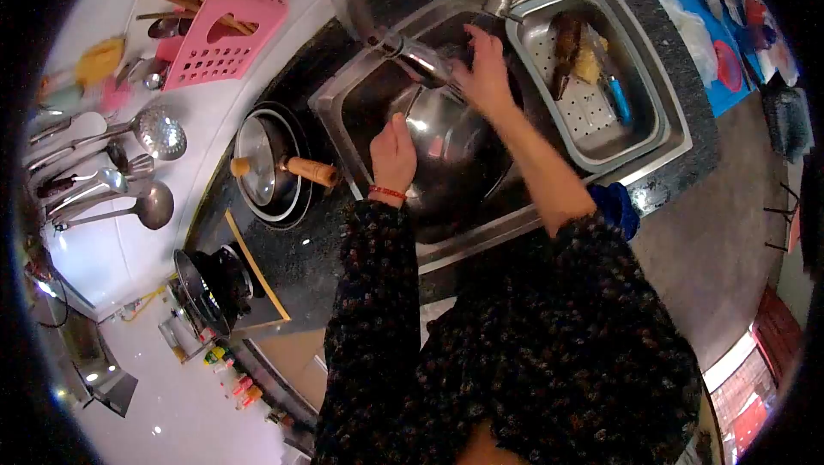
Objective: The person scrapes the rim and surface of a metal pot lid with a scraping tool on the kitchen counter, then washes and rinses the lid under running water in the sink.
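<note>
A shiny metal bowl [451, 134] sits in the main sink basin, under the faucet [421, 60]. My left hand [395, 156], with a red bracelet at the wrist, is closed at the bowl's left rim, thumb uppermost; the other fingers are partly hidden. Close beside the faucet's outlet is my right hand [486, 77], fingers apart and slightly curved, the thumb side nearest the spout. Whether it touches the spout I cannot tell. Below the bowl lies a dark round pan-like shape [463, 199], partly covered by it.
A perforated metal tray [571, 134] at the right holds a blue-handled tool [619, 103] and brown and yellow pieces. Nested pans [273, 164] stand left of the sink. On the wall hang a pink utensil holder [227, 31] and several ladles [153, 205].
</note>
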### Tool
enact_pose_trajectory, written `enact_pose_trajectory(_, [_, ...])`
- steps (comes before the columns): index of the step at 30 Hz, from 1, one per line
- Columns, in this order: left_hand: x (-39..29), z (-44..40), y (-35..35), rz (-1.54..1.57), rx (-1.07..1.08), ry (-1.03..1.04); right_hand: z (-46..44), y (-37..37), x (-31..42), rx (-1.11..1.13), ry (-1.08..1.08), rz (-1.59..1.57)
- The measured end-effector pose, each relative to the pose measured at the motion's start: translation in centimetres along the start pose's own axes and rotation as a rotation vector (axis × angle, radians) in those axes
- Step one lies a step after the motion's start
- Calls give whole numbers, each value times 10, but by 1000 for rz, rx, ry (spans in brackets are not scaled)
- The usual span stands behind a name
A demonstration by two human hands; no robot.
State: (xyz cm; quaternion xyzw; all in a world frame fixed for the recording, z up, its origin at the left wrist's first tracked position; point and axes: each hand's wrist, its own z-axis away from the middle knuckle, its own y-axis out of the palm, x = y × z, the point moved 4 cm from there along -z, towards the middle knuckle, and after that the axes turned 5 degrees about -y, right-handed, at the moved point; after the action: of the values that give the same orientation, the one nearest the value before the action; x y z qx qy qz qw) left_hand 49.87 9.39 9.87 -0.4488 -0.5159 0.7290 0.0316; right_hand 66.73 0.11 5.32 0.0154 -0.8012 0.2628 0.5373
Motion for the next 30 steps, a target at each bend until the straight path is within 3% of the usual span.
enact_pose_trajectory(1, [5,4,-1,-9,0,-14,-3,6,-12,103,52,46])
enact_pose_trajectory(5, [10,1,1,15,-24,-5,19,12,23,79,-134,-93])
enact_pose_trajectory(8, [7,0,0,17,-17,1,45,33,60,331,-383,314])
enact_pose_trajectory(10, [13,3,0,14,-31,-24,38,35,47,512,-352,294])
enact_pose_trajectory(13, [22,3,0,-24,-50,23,-3,16,9,247,-224,144])
enact_pose_trajectory(16, [22,-1,-1,-53,-39,-13,-7,44,-22,278,-157,-217])
enact_pose_trajectory(18, [26,1,0,-33,-44,-17,19,38,14,288,32,60])
enact_pose_trajectory(19, [28,1,1,-24,-45,-14,33,46,50,661,-360,518])
enact_pose_trajectory(20, [32,1,1,-14,-56,0,47,55,61,618,-564,96])
enact_pose_trajectory(23, [37,5,0,-11,-60,-9,46,49,55,534,-482,-123])
enact_pose_trajectory(26, [38,17,-9,-28,-61,-69,0,31,18,662,-407,440])
enact_pose_trajectory(27, [43,21,-11,-11,-95,-54,-9,24,-24,358,-284,73])
enact_pose_trajectory(29, [51,24,-12,20,-116,-41,-10,45,-76,479,0,-250])
enact_pose_trajectory(30, [55,22,-12,36,-101,-37,-10,44,-68,456,-133,-200])
